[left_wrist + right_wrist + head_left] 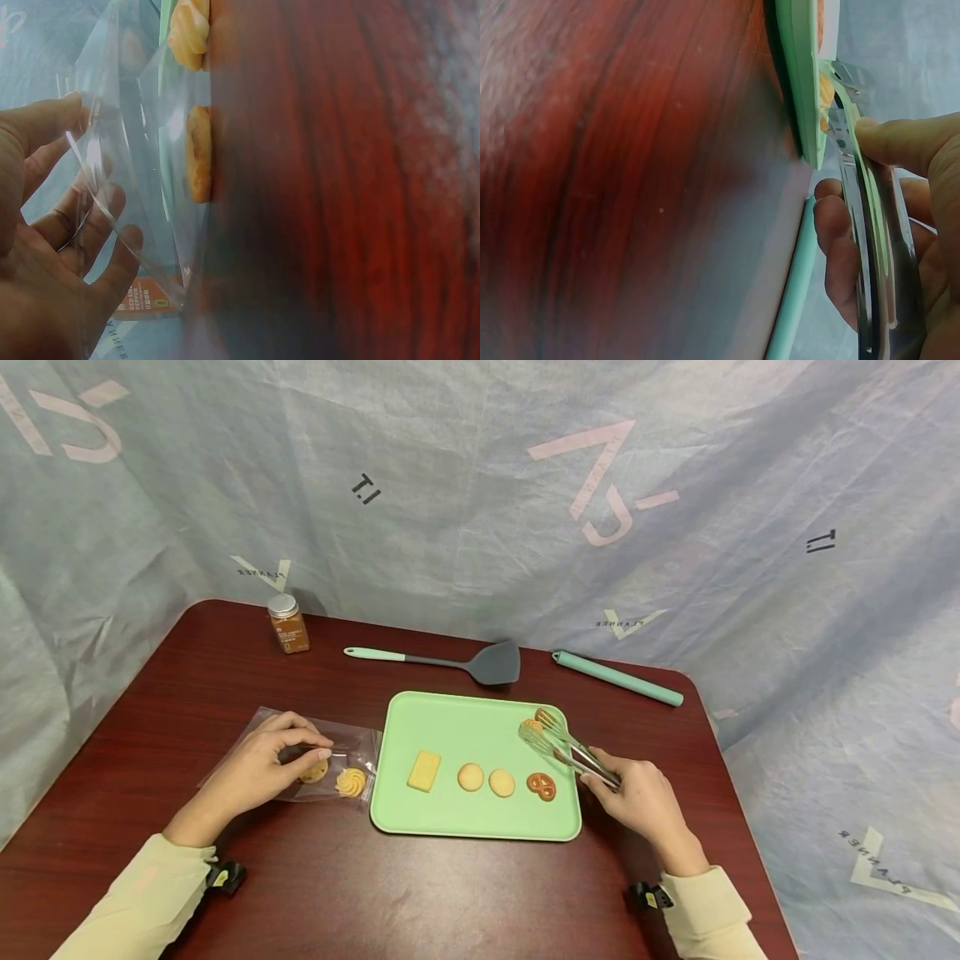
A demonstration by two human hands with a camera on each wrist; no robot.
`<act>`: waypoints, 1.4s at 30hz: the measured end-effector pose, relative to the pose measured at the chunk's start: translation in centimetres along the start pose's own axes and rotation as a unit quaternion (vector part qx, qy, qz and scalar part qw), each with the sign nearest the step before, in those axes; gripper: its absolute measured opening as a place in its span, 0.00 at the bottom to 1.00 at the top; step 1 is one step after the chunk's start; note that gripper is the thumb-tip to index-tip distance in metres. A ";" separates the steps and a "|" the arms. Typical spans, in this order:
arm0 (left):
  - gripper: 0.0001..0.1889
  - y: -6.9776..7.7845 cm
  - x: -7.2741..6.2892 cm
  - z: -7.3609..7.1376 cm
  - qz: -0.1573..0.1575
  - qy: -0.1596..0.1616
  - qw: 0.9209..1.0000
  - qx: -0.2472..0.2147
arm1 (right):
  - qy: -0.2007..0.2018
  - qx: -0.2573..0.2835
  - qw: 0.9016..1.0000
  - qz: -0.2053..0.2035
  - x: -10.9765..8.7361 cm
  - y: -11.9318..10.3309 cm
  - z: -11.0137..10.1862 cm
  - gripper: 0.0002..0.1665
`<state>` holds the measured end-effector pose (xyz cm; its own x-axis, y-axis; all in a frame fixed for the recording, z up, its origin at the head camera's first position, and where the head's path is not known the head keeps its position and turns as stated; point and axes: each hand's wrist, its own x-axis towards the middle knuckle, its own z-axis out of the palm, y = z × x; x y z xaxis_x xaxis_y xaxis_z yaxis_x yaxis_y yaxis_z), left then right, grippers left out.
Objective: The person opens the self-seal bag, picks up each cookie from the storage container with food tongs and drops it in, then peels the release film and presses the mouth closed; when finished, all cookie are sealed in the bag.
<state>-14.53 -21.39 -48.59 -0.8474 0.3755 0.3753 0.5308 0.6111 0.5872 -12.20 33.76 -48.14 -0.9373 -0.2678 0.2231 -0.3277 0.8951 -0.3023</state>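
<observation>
My left hand pinches the upper layer of a clear plastic bag, lifting it between thumb and fingertips. Under the film lie a swirl cookie and a round, dotted cookie, partly hidden by the fingers. My right hand grips metal tongs. Their slotted tips straddle a swirl cookie at the far right corner of the green tray. Also on the tray are a pretzel cookie, two round cookies and a rectangular biscuit.
A spice jar with a silver lid stands at the back left. Behind the tray lie a grey turner with a pale green handle and a mint-green rod. A printed cloth hangs behind the dark wooden table.
</observation>
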 end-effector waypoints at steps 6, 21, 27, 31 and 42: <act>0.08 0.2 0.1 0.0 0.006 0.005 1.000 -0.002 | 0.001 -0.008 1.000 -0.006 0.2 -0.1 0.1 0.27; 0.08 0.3 0.2 0.0 0.003 -0.003 1.000 -0.004 | 0.021 0.002 0.999 -0.024 0.3 -0.5 0.4 0.26; 0.09 0.4 0.1 0.0 -0.001 -0.006 1.000 -0.002 | 0.015 0.005 1.000 -0.026 0.5 -0.8 0.7 0.26; 0.08 0.3 0.1 0.0 0.000 -0.002 1.000 -0.003 | 0.008 0.001 1.000 -0.021 0.6 -0.8 0.8 0.27; 0.07 0.3 0.1 0.0 -0.001 0.004 1.000 0.005 | 0.012 -0.002 1.000 -0.022 1.2 -1.1 1.0 0.27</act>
<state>-14.47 -21.17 -48.39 -0.8480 0.3694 0.3800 0.5296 0.6179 0.5812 -13.04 32.09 -48.45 -0.9188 -0.2978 0.2590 -0.3676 0.8844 -0.2875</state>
